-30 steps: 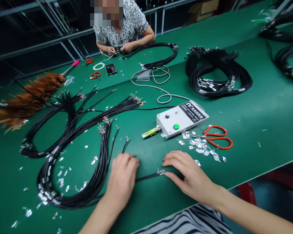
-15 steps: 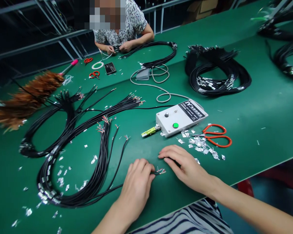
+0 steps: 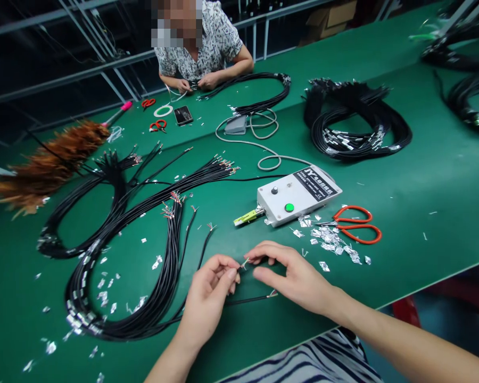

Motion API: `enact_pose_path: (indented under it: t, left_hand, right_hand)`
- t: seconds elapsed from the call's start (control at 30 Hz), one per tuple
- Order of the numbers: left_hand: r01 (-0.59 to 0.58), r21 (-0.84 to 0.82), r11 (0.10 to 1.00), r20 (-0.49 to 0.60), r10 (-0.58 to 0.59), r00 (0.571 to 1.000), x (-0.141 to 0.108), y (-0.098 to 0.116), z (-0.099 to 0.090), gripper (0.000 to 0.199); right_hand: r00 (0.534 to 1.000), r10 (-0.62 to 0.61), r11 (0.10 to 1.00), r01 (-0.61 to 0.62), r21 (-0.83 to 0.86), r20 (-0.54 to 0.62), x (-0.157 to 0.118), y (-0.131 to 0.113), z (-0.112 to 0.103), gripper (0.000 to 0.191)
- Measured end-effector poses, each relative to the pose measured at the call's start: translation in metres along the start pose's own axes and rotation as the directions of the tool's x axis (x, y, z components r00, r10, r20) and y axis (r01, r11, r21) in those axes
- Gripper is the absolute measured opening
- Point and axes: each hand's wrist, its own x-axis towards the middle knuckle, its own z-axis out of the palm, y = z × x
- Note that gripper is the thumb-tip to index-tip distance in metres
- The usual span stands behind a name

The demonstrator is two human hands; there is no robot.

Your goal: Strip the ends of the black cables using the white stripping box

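Wires [image 3: 245, 263], pinched in the left hand [image 3: 211, 287], point away and rightward to the right hand [image 3: 290, 272], whose thumb and fingers stand apart, perhaps touching the tips.

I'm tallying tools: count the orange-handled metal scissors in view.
3: one pair lower right of the grey rectangular box; a second pair left of the flat white ring; a third pair below it. Others may be hidden.
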Motion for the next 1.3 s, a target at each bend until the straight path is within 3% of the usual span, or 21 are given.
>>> enact_pose_path:
  t: [0.13,0.2,0.3,0.4,0.43,0.5,0.57,0.6,0.63,0.73,0.83,1.0,1.17,1.3]
  left_hand:
    - [-0.034,-0.034,0.999,-0.051,0.033,0.998,-0.002,-0.002,0.002,0.030]
    - [-0.058,-0.044,0.997,-0.095,0.054,0.994,-0.003,-0.004,0.003,0.029]
    - [-0.078,-0.033,0.996,-0.146,0.072,0.987,-0.005,-0.004,0.003,0.026]
    - [-0.093,0.011,0.996,-0.177,0.093,0.980,-0.006,-0.002,0.003,0.024]
    - [-0.096,0.022,0.995,-0.181,0.098,0.979,-0.006,-0.001,0.004,0.023]
    - [-0.093,0.024,0.995,-0.180,0.095,0.979,-0.006,0.002,0.004,0.023]
    - [-0.068,0.015,0.998,-0.173,0.070,0.982,-0.005,0.004,0.004,0.023]
    - [-0.052,0.010,0.999,-0.172,0.053,0.984,-0.005,0.004,0.005,0.024]
    - [-0.040,0.007,0.999,-0.172,0.040,0.984,-0.005,0.005,0.005,0.024]
    - [-0.029,-0.004,1.000,-0.174,0.028,0.984,-0.006,0.007,0.007,0.024]
    - [-0.047,-0.028,0.998,-0.170,0.042,0.985,-0.007,0.009,0.008,0.022]
    - [-0.043,-0.084,0.996,-0.152,0.030,0.988,-0.006,0.007,0.009,0.021]
    - [-0.004,-0.113,0.994,-0.136,-0.012,0.991,-0.002,0.004,0.011,0.023]
    - [-0.001,-0.156,0.988,-0.177,-0.027,0.984,-0.001,0.003,0.013,0.026]
  right_hand:
    - [0.999,0.049,0.999,-0.049,0.002,-0.020,0.009,-0.006,0.015,0.003]
    - [0.998,0.052,0.999,-0.052,0.003,-0.034,0.010,-0.007,0.014,0.011]
    - [0.997,0.043,0.998,-0.045,-0.039,-0.061,0.002,-0.002,-0.010,0.017]
    - [0.978,-0.060,0.961,0.003,-0.275,-0.199,-0.012,0.007,-0.051,0.027]
    - [0.960,-0.131,0.895,0.006,-0.447,-0.248,-0.017,0.010,-0.063,0.028]
    - [0.910,-0.300,0.634,-0.035,-0.773,-0.287,-0.023,0.015,-0.079,0.031]
    - [0.887,-0.393,0.452,-0.044,-0.891,-0.243,-0.024,0.015,-0.078,0.024]
    - [0.885,-0.409,0.447,-0.017,-0.894,-0.222,-0.023,0.013,-0.071,0.020]
    - [0.887,-0.410,0.498,0.023,-0.867,-0.211,-0.019,0.010,-0.062,0.017]
    - [0.933,-0.305,0.818,0.153,-0.555,-0.192,-0.006,-0.003,-0.026,0.015]
    - [0.984,-0.105,0.975,0.074,-0.207,-0.147,0.007,-0.012,0.001,0.014]
    - [0.990,0.093,0.991,-0.081,0.107,-0.109,0.016,-0.013,0.012,0.015]
    - [0.976,0.182,0.957,-0.148,0.249,-0.121,0.018,-0.014,0.015,0.013]
    - [0.948,0.295,0.862,-0.208,0.462,-0.123,0.018,-0.013,0.025,0.015]
